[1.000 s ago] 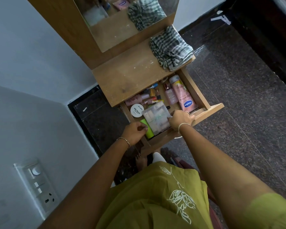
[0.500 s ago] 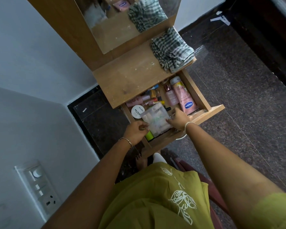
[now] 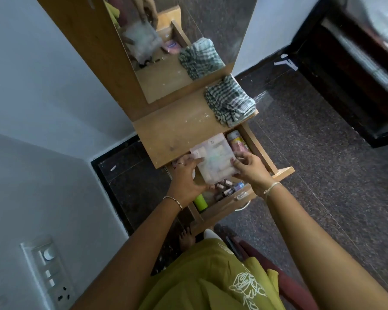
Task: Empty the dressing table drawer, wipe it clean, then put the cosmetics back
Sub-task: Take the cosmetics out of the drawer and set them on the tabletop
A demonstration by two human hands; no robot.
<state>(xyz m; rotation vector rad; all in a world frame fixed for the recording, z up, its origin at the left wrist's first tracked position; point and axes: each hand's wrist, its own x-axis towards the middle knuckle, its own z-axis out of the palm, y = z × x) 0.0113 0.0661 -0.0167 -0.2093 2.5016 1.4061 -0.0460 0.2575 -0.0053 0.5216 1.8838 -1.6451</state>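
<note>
Emptying step: both hands, left [image 3: 186, 177] and right [image 3: 251, 171], fingers clamped on the clear box [image 3: 213, 159] above the open drawer [image 3: 222, 206] — next, set it on the surface [image 3: 177, 130].

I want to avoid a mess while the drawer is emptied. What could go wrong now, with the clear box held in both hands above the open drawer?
The clear plastic box is held only at its edges by the left hand and right hand; it might slip onto the small bottles below. The checked cloth takes up one end of the tabletop, leaving less room to set things down.
</note>
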